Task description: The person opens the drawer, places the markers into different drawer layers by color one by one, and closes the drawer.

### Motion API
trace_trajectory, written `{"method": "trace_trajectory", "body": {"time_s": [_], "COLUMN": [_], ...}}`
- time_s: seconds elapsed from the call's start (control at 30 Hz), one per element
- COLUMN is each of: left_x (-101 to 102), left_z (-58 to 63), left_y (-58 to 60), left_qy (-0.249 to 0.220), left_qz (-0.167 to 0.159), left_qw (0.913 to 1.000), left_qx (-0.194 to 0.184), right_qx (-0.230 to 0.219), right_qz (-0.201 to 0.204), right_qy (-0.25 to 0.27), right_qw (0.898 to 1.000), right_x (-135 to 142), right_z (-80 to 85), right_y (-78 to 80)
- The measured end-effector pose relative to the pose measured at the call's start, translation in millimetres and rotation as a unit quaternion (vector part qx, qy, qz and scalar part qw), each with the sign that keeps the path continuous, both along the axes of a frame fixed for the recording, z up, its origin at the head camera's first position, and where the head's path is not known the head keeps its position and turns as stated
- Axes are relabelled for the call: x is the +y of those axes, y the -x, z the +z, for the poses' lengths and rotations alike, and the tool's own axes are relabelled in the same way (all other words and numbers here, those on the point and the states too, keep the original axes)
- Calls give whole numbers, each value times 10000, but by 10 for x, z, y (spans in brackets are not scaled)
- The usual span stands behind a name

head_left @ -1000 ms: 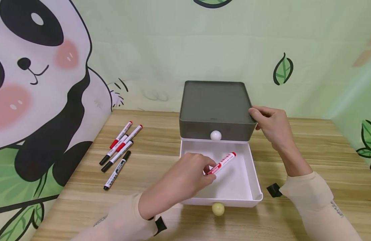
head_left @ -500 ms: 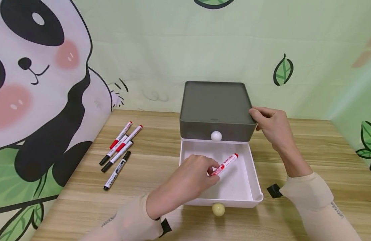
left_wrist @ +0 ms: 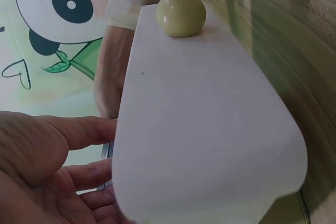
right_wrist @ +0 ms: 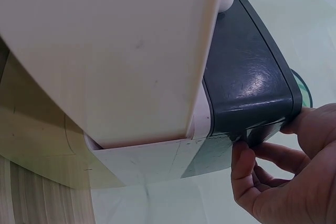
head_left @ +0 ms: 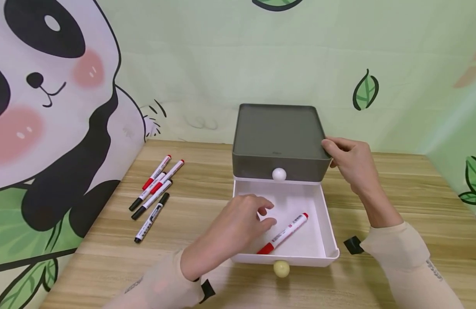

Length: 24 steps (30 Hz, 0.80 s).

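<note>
A wood-grain tabletop (head_left: 207, 189) meets a pale green wall (head_left: 207, 64) printed with leaves and a big panda (head_left: 60, 124) on the left. Four markers (head_left: 157, 187) lie bunched there, and a black-capped marker (head_left: 152, 217) lies just beside them. The dark grey drawer unit (head_left: 278, 131) stands near the wall, its white drawer (head_left: 311, 259) pulled toward me by a yellowish knob (head_left: 282, 269). In it the red-capped marker (head_left: 285, 233) lies aslant, cap end by the front wall. My left hand (head_left: 242, 223) hangs over the drawer's left side, fingers parted, holding nothing. My right hand (head_left: 354, 165) pinches the unit's right edge. Wood shows between drawer and bunch, and between drawer and my right sleeve (head_left: 396, 253).
</note>
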<state>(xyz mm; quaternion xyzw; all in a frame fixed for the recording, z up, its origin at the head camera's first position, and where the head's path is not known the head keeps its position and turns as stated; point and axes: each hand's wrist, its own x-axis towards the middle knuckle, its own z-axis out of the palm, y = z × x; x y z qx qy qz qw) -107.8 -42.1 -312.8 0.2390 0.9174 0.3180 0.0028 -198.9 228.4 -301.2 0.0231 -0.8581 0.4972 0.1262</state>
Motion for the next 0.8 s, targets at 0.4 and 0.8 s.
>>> {"method": "trace_trajectory", "body": {"time_s": [0.4,0.8], "left_x": [-265,-576], "left_z": [59,43], "left_y": [32,80], "left_qy": [79,-33], "left_qz": [573,1194], "left_qw": [9983,9927], "left_qx": [-25,157], "right_qx": [-34,-100], "right_qz": [-6,-35], "right_qy": [-5,-16], "right_qw": [10000,9999], "right_x": [3,11], "right_z": [-10,-1], "right_y": [2,-3]}}
